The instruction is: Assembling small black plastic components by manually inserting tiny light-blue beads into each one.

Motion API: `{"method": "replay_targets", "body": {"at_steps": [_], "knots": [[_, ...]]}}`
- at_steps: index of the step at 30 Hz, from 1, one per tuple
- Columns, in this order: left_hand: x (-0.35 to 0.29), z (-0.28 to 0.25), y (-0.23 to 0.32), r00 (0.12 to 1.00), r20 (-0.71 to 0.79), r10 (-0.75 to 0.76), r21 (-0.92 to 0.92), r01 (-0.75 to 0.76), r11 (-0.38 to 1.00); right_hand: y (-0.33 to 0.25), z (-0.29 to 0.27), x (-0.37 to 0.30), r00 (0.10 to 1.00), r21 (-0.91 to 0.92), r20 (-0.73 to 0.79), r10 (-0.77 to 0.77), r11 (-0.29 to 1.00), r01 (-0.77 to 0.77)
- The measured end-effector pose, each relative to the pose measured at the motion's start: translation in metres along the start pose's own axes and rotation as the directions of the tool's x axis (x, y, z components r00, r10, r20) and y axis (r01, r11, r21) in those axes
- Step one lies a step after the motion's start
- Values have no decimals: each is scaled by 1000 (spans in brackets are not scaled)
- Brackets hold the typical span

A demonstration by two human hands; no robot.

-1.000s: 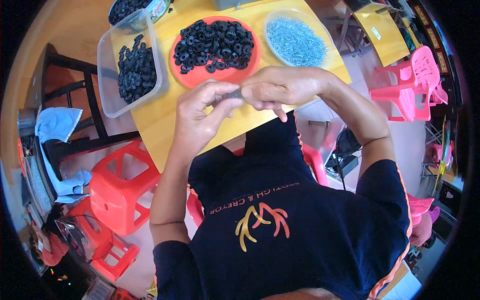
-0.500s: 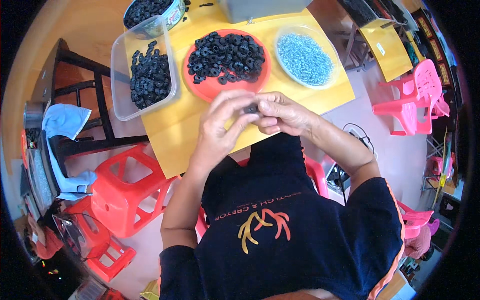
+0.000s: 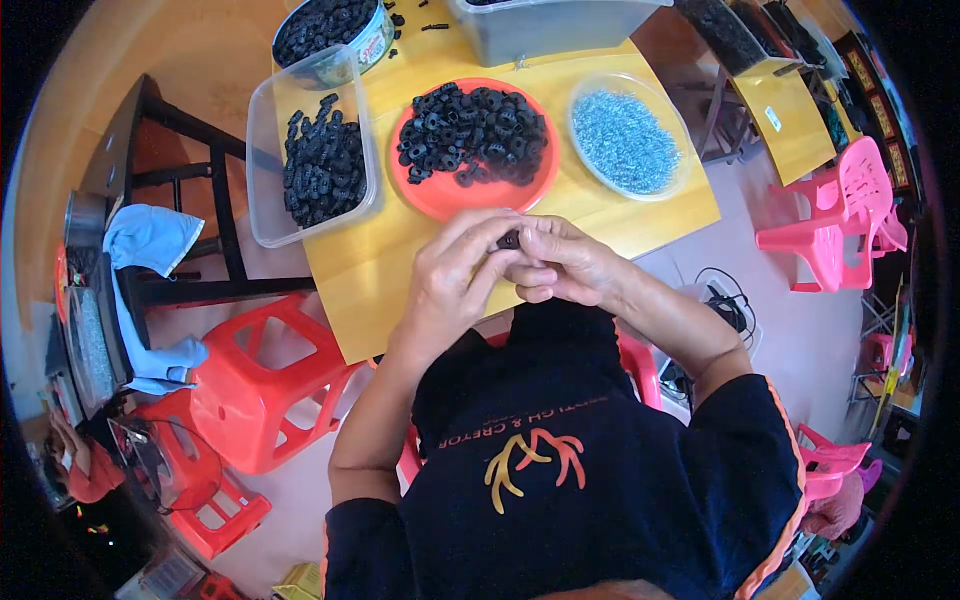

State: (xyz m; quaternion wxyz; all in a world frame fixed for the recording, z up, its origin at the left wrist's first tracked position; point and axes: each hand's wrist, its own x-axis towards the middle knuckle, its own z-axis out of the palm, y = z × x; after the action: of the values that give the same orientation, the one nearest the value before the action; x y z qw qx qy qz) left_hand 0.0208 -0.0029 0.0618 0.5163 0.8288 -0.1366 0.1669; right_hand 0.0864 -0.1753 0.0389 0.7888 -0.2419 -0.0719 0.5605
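Observation:
My left hand [image 3: 455, 272] and my right hand [image 3: 565, 260] meet just off the front edge of a red plate. Pinched between their fingertips is a small dark plastic part [image 3: 509, 240], mostly covered by the fingers. Loose black plastic parts [image 3: 470, 125] are heaped on the red plate [image 3: 425, 195]. To its left, a clear plastic box [image 3: 262, 165] holds joined-looking black pieces [image 3: 325, 170]. On the right stands a round clear tub [image 3: 684, 165] full of small light-blue, shiny pieces [image 3: 622, 140].
A yellow table [image 3: 355, 290] carries these containers. Behind them are a round tub [image 3: 372, 45] of black parts and a grey bin [image 3: 545, 35]. A red stool [image 3: 240, 400] stands at the left, a pink chair [image 3: 830, 215] at the right, with cables [image 3: 735, 300] on the floor nearby.
The whole view has shifted, so the table and containers sit slightly lower and further right. Both hands stay together around the small dark part.

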Motion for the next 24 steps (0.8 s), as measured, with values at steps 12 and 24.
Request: {"method": "replay_targets", "body": {"at_steps": [12,24], "knots": [[19,-134,-30,914,-377,150,750,206,628,-61,-10,30,869,-935,193,-456,-353,22],[-15,-27,-17,953,-121,-277,123,291,949,-46,-22,66,938,-591,201,-283,-798,-114]]}}
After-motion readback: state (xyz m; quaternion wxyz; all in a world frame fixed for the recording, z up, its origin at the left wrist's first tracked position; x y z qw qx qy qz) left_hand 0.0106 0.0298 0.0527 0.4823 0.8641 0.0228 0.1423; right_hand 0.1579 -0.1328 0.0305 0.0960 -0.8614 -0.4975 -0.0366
